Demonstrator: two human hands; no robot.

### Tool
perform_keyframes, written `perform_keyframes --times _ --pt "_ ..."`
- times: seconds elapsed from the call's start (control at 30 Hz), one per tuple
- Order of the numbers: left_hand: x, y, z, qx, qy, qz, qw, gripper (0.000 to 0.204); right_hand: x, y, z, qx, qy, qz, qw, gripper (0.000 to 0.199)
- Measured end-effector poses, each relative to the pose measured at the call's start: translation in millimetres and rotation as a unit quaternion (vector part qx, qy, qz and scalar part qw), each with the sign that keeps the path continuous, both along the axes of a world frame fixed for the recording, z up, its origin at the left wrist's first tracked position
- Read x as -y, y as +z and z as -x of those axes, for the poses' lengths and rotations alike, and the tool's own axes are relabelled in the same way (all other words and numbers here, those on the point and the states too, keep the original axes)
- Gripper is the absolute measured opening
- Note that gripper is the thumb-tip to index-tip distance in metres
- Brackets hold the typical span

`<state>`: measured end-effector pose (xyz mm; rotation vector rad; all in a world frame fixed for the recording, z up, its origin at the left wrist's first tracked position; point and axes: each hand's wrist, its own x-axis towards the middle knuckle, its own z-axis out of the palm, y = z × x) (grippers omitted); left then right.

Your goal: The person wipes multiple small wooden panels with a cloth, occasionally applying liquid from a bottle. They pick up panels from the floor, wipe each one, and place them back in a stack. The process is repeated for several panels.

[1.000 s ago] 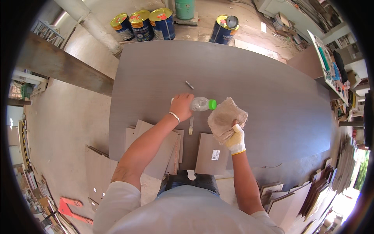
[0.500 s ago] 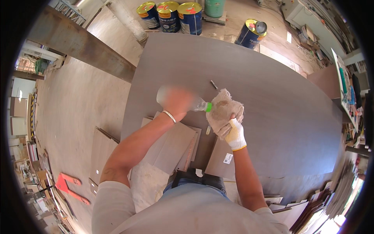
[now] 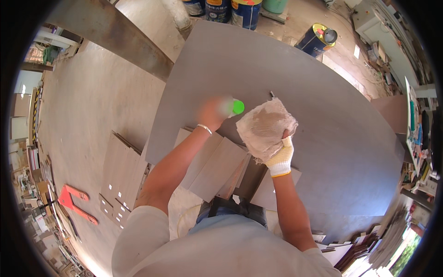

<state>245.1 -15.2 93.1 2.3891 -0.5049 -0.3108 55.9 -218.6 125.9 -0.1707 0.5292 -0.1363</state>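
My left hand [image 3: 213, 114], bare and partly blurred, is closed round a clear plastic bottle [image 3: 229, 109]. The bottle's green cap [image 3: 238, 107] points up and to the right; most of its body is hidden by the hand. To the right of it, my right hand [image 3: 280, 161] in a white knit glove grips a bunched, pale beige rag [image 3: 265, 124] with a damp-looking darker patch on top. Cap and rag are a small gap apart. Both hands are over a large grey-brown board [image 3: 332, 138]. A short dark stick-like thing [image 3: 272, 94] lies just beyond the rag.
Smaller boards [image 3: 212, 161] lie by the near edge, in front of my waist. Blue cans [image 3: 245, 15] stand past the far edge, with one tilted can [image 3: 316, 40] farther right. A rusty steel beam [image 3: 115, 37] crosses at upper left. A red forked pallet jack [image 3: 76, 203] is on the floor.
The bottle has turned from lying sideways, cap against the rag, to cap facing up and apart from it. The rag has spread flatter in my right hand. My view has shifted slightly.
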Motion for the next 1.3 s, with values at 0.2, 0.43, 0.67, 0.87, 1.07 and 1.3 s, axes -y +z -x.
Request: perform_keyframes --times 0.2,0.43,0.67,0.87,1.07,1.3 --pt "-17.3 -28.7 -3.9 -0.125 0.038 0.137 0.982 0.07 27.4 -6.2 61.8 -0.068 0.018 0.029 0.997 0.069" --pt "-112.8 -53.1 191.1 0.086 0.194 -0.133 0.968 0.074 9.3 -17.4 100.6 -0.208 0.05 0.117 0.97 0.04" --pt "-125.4 -66.9 266.0 0.022 0.235 -0.297 0.925 0.087 -110.1 -59.3 81.2 0.066 0.178 0.821 0.538 0.062" --pt "-120.8 -60.7 263.6 0.019 0.202 -0.32 0.925 0.082 -157.0 -75.4 68.9 0.099 0.295 0.91 0.273 0.067" --pt "-126.9 -67.3 261.3 0.027 0.186 -0.25 0.95 0.081 -149.6 -73.4 21.2 0.034 0.216 0.946 0.241 0.053" --pt "-130.0 -76.0 266.0 0.017 0.17 -0.267 0.948 0.082 -172.5 -50.1 -35.0 0.221 0.3 0.899 0.228 0.021"
